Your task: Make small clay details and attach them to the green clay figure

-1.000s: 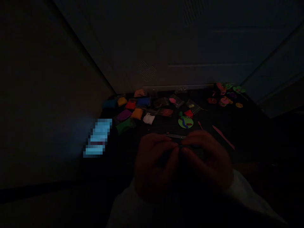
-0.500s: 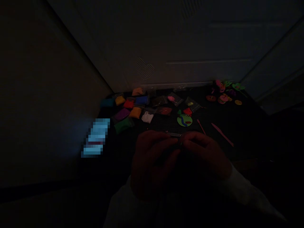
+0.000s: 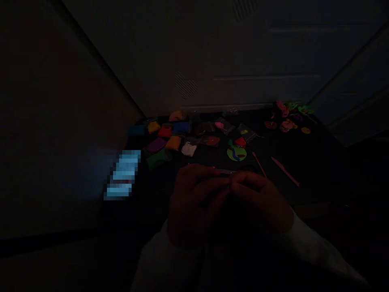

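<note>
In dim light, my left hand [image 3: 194,205] and my right hand [image 3: 261,198] meet at the fingertips above the near side of the dark table. Both have their fingers pinched together on something too small and dark to make out. Just beyond the fingertips lie scissors [image 3: 225,172], partly covered by my hands. Past them sits a green clay disc [image 3: 236,154] with blue, red and dark green pieces on it. To the right of it are a thin pink modelling tool [image 3: 259,164] and a pink plastic knife [image 3: 285,172].
Several bags of coloured clay lie at the back left, among them a green bag [image 3: 158,159], a white one [image 3: 189,149] and a blue one [image 3: 181,127]. A lit phone [image 3: 123,174] is at the left edge. Finished-looking clay figures [image 3: 286,126] cluster at the back right, before a pale panel [image 3: 258,93].
My right hand has shifted slightly, and its fingers now press closer to the left fingertips. A little more of the scissors shows. The things on the table stay put.
</note>
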A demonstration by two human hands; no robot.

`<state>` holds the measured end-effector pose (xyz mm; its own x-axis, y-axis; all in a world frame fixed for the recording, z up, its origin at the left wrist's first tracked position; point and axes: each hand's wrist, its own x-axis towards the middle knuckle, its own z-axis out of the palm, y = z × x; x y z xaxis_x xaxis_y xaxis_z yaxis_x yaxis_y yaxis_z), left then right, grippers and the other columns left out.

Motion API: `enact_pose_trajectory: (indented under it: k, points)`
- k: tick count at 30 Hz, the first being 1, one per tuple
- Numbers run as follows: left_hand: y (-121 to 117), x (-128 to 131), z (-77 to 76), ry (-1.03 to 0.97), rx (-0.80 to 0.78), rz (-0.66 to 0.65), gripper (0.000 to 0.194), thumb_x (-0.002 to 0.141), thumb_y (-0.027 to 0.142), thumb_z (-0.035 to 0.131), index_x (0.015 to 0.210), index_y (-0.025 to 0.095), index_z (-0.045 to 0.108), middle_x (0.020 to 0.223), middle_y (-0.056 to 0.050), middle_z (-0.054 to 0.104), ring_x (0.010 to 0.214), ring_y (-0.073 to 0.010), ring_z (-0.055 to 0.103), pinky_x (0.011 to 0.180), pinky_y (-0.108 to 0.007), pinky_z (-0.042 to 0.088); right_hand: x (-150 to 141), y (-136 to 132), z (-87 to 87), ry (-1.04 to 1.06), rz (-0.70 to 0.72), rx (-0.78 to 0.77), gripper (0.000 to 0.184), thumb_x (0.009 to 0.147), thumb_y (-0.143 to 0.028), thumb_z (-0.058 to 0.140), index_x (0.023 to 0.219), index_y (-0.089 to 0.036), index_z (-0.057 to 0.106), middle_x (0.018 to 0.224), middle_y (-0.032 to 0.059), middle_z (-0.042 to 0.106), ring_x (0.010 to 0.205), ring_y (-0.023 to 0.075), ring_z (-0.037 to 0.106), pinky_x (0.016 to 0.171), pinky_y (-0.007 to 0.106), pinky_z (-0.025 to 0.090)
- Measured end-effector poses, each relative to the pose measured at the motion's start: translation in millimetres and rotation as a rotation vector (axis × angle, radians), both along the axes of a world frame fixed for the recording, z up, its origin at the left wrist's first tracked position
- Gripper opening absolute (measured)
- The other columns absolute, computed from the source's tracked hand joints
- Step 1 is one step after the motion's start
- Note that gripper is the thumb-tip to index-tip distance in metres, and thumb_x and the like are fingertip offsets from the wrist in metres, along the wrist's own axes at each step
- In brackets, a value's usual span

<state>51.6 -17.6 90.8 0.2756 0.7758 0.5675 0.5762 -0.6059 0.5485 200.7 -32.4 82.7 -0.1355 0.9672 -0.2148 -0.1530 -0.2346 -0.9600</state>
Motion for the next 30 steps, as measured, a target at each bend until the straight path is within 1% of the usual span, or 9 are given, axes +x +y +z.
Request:
enact_pose_trajectory:
  k: [11, 15, 19, 25, 28, 30]
  points:
    - [1.2, -2.7, -1.5, -0.009, -0.043, -0.05, 0.015, 0.065, 0.016, 0.06, 0.078, 0.022, 0.061, 0.086, -0.002, 0.057, 0.088, -0.0149, 0.051, 0.076, -0.03, 0.046, -0.5, 0.5, 2.0, -0.058, -0.008, 0.022, 0.016, 0.066, -0.034, 0.06, 0.07, -0.019, 0.056, 0.066, -0.0023, 0.055, 0.063, 0.0083, 0.05, 0.057, 0.02, 0.041]
    - [1.6, -2.2, -1.2, -0.045, -0.054, -0.05, 0.012, 0.065, 0.016, 0.059, 0.077, 0.021, 0.061, 0.085, -0.003, 0.058, 0.086, -0.0146, 0.052, 0.075, -0.03, 0.046, -0.6, -0.2, 1.7, -0.074, -0.001, 0.034, 0.018, 0.066, -0.036, 0.06, 0.07, -0.018, 0.056, 0.066, -0.0013, 0.055, 0.062, 0.0085, 0.049, 0.057, 0.021, 0.042]
    - [2.2, -1.8, -1.6, -0.084, -0.071, -0.076, 0.013, 0.065, 0.014, 0.06, 0.077, 0.02, 0.061, 0.085, -0.003, 0.058, 0.086, -0.0148, 0.053, 0.075, -0.03, 0.046, -0.7, -0.2, 1.8, -0.071, -0.004, 0.027, 0.017, 0.067, -0.035, 0.059, 0.071, -0.018, 0.057, 0.067, -0.0014, 0.055, 0.063, 0.0085, 0.049, 0.058, 0.021, 0.042]
    - [3.9, -1.3, -5.4, -0.145, -0.159, -0.115, 0.016, 0.064, 0.014, 0.061, 0.078, 0.019, 0.061, 0.085, -0.003, 0.058, 0.085, -0.0132, 0.054, 0.075, -0.027, 0.047, 0.0, 0.3, -0.2, -0.034, 0.009, -0.004, 0.019, 0.07, -0.037, 0.056, 0.07, -0.019, 0.058, 0.066, -0.002, 0.053, 0.062, 0.008, 0.046, 0.056, 0.021, 0.039]
    - [4.6, -2.0, -8.0, -0.176, -0.226, -0.138, 0.017, 0.064, 0.014, 0.061, 0.079, 0.02, 0.061, 0.086, -0.003, 0.057, 0.083, -0.0122, 0.055, 0.074, -0.025, 0.047, 0.4, -0.2, -0.4, -0.04, 0.007, -0.007, 0.018, 0.071, -0.036, 0.055, 0.071, -0.019, 0.058, 0.066, -0.0022, 0.053, 0.062, 0.008, 0.046, 0.056, 0.02, 0.039]
    - [4.7, -2.5, -9.6, -0.195, -0.244, -0.143, 0.017, 0.064, 0.014, 0.061, 0.08, 0.02, 0.061, 0.086, -0.002, 0.057, 0.083, -0.0117, 0.055, 0.074, -0.024, 0.047, 0.3, -0.7, 0.2, -0.037, 0.013, 0.001, 0.016, 0.07, -0.035, 0.056, 0.071, -0.019, 0.058, 0.066, -0.0024, 0.054, 0.063, 0.0079, 0.047, 0.057, 0.02, 0.039]
